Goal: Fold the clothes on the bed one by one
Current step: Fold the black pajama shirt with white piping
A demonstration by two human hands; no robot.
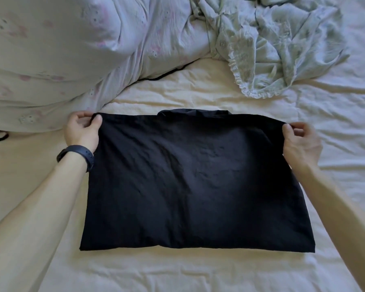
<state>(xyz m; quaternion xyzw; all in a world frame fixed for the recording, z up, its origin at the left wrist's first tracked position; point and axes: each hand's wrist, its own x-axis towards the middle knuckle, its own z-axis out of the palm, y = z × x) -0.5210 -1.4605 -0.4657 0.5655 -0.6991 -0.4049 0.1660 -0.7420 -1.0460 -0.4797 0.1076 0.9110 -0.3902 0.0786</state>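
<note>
while the left hand (82, 130) and right hand (299, 142) pinch the far corners of the half-folded black shirt (194, 182), the crumpled pale green garment (278, 45) beyond waits unfolded

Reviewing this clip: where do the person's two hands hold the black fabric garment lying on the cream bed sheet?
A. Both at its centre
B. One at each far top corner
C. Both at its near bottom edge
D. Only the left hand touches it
B: the left hand pinches the far left corner of the black fabric garment and the right hand pinches the far right corner.
</note>
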